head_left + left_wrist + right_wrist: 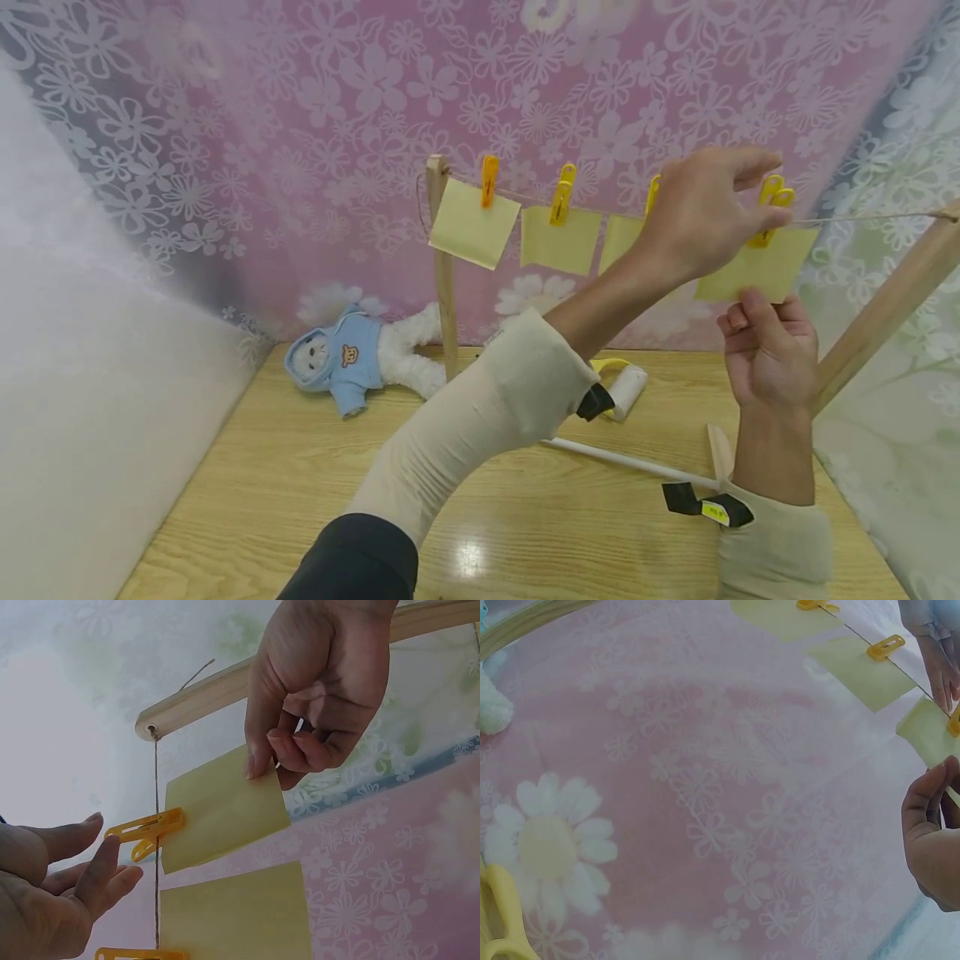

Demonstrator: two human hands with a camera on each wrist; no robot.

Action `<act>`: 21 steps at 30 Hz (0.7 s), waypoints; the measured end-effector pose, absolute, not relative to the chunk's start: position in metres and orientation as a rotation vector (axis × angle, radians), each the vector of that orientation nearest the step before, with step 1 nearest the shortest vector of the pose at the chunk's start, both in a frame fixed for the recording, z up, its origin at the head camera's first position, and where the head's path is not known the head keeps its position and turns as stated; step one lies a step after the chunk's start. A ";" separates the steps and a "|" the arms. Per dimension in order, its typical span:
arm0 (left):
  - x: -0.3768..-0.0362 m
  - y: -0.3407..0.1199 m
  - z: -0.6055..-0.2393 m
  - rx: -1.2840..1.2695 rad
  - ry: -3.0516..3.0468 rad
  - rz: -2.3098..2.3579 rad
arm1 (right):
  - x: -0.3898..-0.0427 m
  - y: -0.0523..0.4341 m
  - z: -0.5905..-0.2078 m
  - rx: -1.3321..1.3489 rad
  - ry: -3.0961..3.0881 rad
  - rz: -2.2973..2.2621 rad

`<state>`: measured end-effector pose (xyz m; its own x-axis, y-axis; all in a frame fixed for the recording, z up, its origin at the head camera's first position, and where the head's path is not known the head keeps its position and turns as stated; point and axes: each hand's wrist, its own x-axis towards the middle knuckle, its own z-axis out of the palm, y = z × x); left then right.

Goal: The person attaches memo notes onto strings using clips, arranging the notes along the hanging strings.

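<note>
Your left forearm, in a cream sleeve [480,433] with a dark cuff low in the head view, lay closest to the lens and ran up across the wooden table [247,492] to your left hand [701,212]. That hand was raised at the string [862,218], fingers loosely spread around the yellow clothespin [768,208] without gripping it; the left wrist view showed the fingertips just beside the peg, not pinching it. The peg clamped the top edge of a yellow paper square [757,267] onto the string.

Directly below your left hand, your right hand [768,354] pinched the lower edge of that square between thumb and curled fingers, holding the sheet hanging under the line.

Away from your left hand, toward your left, three more yellow squares [558,242] hung on the same string, each under its own peg, ending at an upright wooden post [442,275]. Beyond your right hand, a slanted wooden bar [892,308] carried the other end of the string.

Under your left forearm, a white roll with a yellow strap [626,387] lay on the table, and a thin white rod [622,458] ran from there toward your right wrist. Well off to the left of both hands, a white plush toy in a blue hooded top [352,358] lay on its back against the pink flowered backdrop [300,125]. No container showed in any view.
</note>
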<state>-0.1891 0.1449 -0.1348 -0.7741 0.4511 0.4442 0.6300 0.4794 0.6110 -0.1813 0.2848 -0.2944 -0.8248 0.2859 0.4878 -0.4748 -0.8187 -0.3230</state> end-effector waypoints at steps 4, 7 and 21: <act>-0.187 0.141 -0.135 -0.954 -2.458 -1.244 | -0.181 0.289 -0.296 0.605 -0.578 2.645; -0.185 0.134 -0.138 -0.990 -2.409 -1.316 | -0.182 0.292 -0.298 0.620 -0.561 2.681; -0.147 0.050 -0.205 -1.295 -2.178 -1.689 | -0.179 0.304 -0.315 0.803 -0.793 2.694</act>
